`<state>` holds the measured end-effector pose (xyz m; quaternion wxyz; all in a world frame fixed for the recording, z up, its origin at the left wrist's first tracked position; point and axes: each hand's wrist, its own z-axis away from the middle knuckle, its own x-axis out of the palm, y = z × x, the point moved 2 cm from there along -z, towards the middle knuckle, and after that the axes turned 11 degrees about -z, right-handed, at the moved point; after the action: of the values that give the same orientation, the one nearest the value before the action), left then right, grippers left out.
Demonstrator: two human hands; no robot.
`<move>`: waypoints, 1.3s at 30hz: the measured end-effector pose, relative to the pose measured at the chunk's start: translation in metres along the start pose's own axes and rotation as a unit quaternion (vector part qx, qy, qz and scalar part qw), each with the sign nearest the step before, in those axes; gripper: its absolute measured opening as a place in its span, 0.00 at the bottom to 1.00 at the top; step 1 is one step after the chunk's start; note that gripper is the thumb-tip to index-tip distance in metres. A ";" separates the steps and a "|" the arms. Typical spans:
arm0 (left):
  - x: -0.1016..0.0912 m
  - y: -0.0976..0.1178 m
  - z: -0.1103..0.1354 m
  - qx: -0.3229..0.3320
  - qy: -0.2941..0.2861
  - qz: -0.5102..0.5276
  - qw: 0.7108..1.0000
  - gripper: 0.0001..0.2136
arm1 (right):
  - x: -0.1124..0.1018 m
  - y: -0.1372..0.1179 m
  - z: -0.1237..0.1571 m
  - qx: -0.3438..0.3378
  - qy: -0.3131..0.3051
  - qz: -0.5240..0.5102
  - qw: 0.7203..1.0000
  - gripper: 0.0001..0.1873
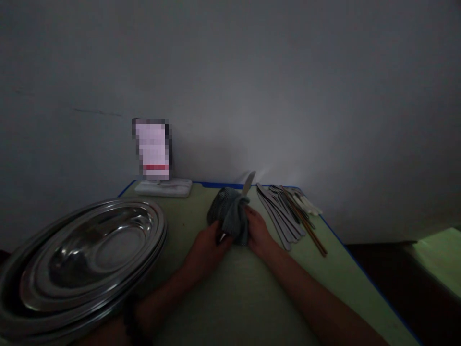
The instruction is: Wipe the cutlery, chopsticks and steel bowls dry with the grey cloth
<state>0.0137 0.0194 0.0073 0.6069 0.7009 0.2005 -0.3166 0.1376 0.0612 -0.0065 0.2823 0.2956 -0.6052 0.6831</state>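
Observation:
A grey-blue cloth (pixel 236 218) is bunched around a table knife (pixel 248 183), whose blade sticks up past the top of the cloth. My left hand (pixel 208 245) is closed at the lower end, where a bit of shiny handle shows between the fingers. On the other side, my right hand (pixel 257 228) grips the cloth wrapped about the knife; its fingertips are partly hidden by the fabric. Just right of that hand, several table knives (pixel 279 218) lie fanned out on the table (pixel 230 298).
Wooden chopsticks (pixel 309 228) and white-handled cutlery (pixel 304 199) lie beside the knives. At left stands a stack of large steel bowls (pixel 158 226). A blurred-out screen (pixel 154 149) rises from a pale stand (pixel 163 187) at the back, near the wall (pixel 252 96).

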 end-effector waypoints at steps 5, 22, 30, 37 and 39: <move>-0.002 0.007 0.005 0.097 -0.094 -0.009 0.991 0.15 | -0.010 -0.003 -0.006 -0.045 0.113 -0.017 0.992 0.07; -0.005 0.009 0.000 -0.002 -0.049 0.021 0.999 0.15 | -0.004 0.001 0.005 -0.057 -0.055 0.181 0.980 0.27; -0.006 0.007 0.004 -0.017 0.007 0.104 0.994 0.14 | -0.009 0.005 -0.004 -0.071 -0.034 0.125 0.989 0.17; -0.002 0.005 0.001 -0.028 -0.019 0.081 0.996 0.19 | -0.006 0.002 0.003 -0.112 -0.026 0.200 0.973 0.22; -0.003 0.005 0.000 -0.026 -0.009 0.032 0.999 0.18 | -0.005 0.001 0.005 -0.128 -0.024 0.236 0.963 0.26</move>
<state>0.0150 0.0188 0.0127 0.6364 0.6881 0.1809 -0.2980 0.1406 0.0560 -0.0101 0.1339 0.1219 -0.7467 0.6400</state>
